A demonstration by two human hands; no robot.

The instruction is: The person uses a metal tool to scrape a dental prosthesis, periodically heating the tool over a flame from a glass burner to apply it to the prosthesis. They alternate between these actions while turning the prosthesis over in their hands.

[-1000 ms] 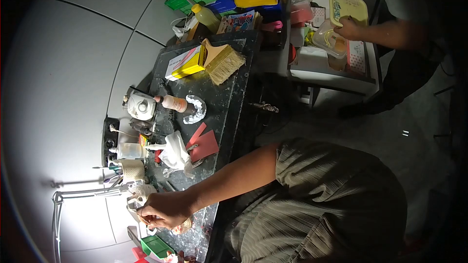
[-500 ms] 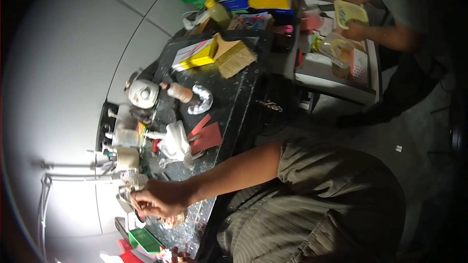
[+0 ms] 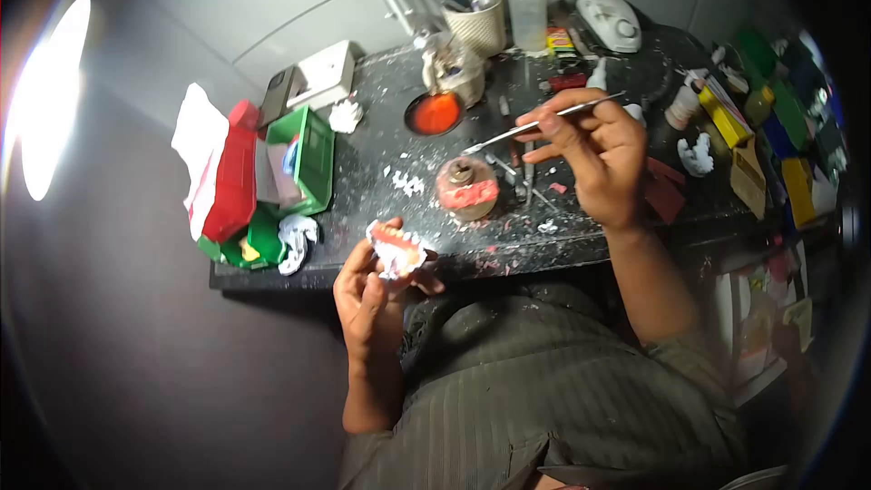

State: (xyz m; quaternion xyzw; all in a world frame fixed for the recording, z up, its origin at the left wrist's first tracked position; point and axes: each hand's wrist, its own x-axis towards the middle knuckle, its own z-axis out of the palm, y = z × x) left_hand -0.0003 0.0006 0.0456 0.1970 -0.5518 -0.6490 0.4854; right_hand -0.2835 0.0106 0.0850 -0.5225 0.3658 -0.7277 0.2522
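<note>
My left hand [image 3: 361, 304] is closed around a dental model [image 3: 396, 252] with pink wax and a row of teeth, above the table's front edge. Between the fingertips of my right hand [image 3: 606, 159] is a thin metal wax spatula [image 3: 508, 134], slanting down to the left. Its tip is just over the top of a small round glass lamp [image 3: 467, 192], which has pink wax on its side. I cannot make out a flame there. Behind the lamp sits a dark round dish [image 3: 437, 115] of bright red-orange wax.
Green bins [image 3: 315, 163] and a red box [image 3: 234, 172] with white paper stand left. Along the back are a ribbed cup [image 3: 476, 27] of brushes, a clear bottle [image 3: 527, 14] and a white device [image 3: 609, 20]. Pink wax sheets [image 3: 665, 191] lie right; white and pink scraps dot the tabletop.
The view has swung left, bringing both hands and the model into the middle. My right hand has moved from beside the wax dish to over the lamp, the spatula now plainly visible.
</note>
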